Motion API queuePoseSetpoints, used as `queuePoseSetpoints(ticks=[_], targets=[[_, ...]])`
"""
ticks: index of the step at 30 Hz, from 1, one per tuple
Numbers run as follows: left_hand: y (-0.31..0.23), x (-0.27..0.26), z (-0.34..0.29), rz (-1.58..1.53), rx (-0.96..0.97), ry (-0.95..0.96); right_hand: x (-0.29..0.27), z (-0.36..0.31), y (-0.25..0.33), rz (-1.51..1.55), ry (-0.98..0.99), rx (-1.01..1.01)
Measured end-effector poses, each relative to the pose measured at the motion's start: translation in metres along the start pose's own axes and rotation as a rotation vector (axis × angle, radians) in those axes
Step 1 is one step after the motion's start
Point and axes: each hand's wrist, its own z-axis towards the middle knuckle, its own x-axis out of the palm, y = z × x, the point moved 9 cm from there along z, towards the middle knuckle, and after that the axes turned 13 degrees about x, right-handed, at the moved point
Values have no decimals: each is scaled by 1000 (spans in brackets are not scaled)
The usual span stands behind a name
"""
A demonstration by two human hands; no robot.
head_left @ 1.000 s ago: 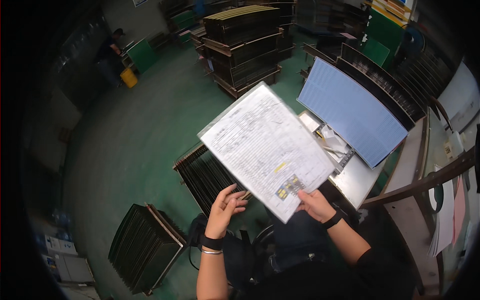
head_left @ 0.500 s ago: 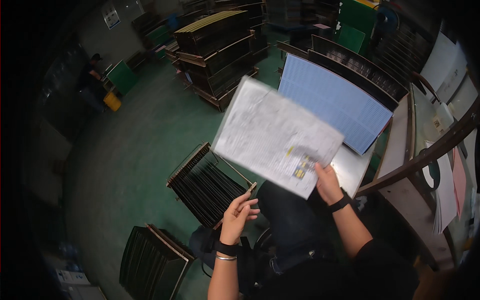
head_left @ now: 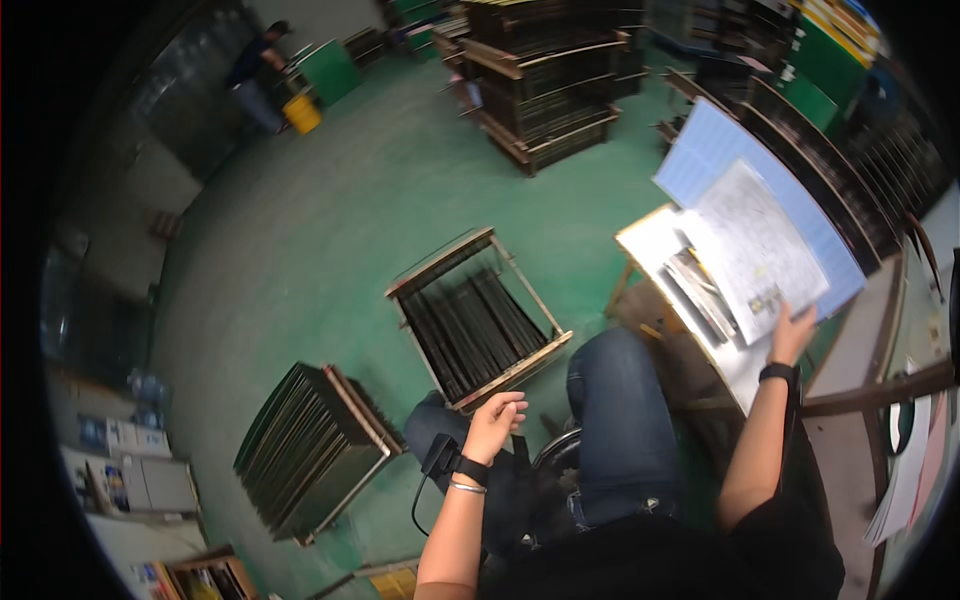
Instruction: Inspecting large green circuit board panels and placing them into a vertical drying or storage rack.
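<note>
My right hand (head_left: 793,335) grips the lower right corner of a white printed sheet (head_left: 762,230) with small yellow and dark marks. The sheet is held tilted over a white tabletop (head_left: 640,238), in front of a light blue panel (head_left: 715,140) leaning on a dark rack. Whether it touches the panel I cannot tell. My left hand (head_left: 492,425) hovers above my left knee, fingers loosely bent with nothing in them. Beyond it on the floor stands a metal-framed rack (head_left: 475,335) of upright dark panels.
Another batch of dark panels (head_left: 310,450) stands on the floor at the left. Tall stacked racks (head_left: 545,100) rise at the back. Narrow items (head_left: 700,290) lie on the tabletop beside the sheet. Far left, a person (head_left: 258,75) bends near a yellow bin (head_left: 301,114).
My right hand has carried the sheet rightward, from in front of me to over the white tabletop by the blue panel. My left hand's fingers are more curled. The view has shifted.
</note>
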Motion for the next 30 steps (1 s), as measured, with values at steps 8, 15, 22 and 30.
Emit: queuePoseSetpoints(ticks=[8, 15, 22, 30], targets=[[72, -78, 11, 567, 123, -178, 81, -156, 159, -15, 442, -235], [151, -29, 78, 688, 35, -10, 275, -348, 174, 39, 1198, -238], [274, -49, 79, 798, -226, -37, 385, -450, 1, -323, 1391, 128], [264, -66, 80, 944, -361, 72, 389, -449, -23, -490, 1300, -59]])
